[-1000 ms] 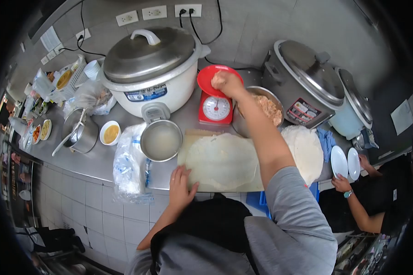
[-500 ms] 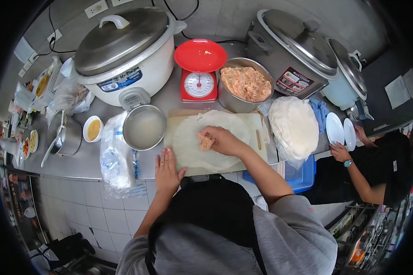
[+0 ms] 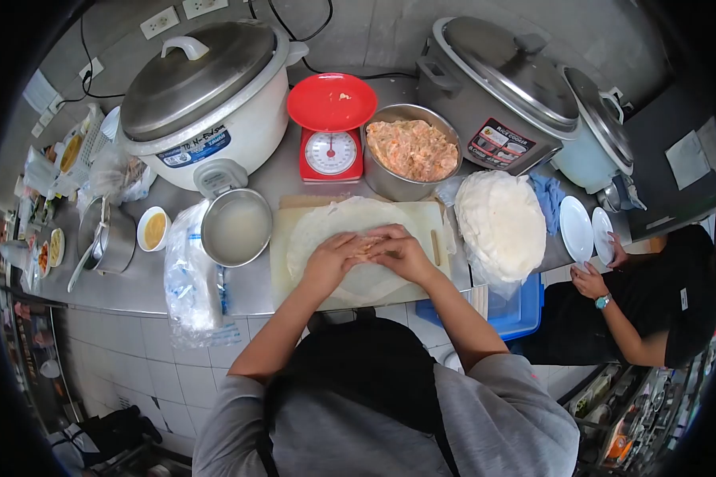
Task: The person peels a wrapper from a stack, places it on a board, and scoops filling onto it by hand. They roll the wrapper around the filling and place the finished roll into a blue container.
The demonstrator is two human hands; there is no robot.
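Observation:
A thin round rice-paper wrapper lies flat on the pale cutting board before me. Over its middle, my left hand and my right hand meet around a lump of pinkish minced filling. The fingers of both hands are curled in and pressed on the lump, hiding most of it. Behind the board stands a steel pot of the same orange-flecked filling. A stack of white round wrappers on plastic is to the right.
A red scale and two large rice cookers line the back. Left of the board are a pan of cloudy liquid, a plastic bag and a bowl of yellow sauce. At right, a co-worker's hands hold white oval plates.
My left hand has left the board's front edge and joined my right hand at the filling. Both hands now press around the lump over the wrapper. The view has shifted slightly.

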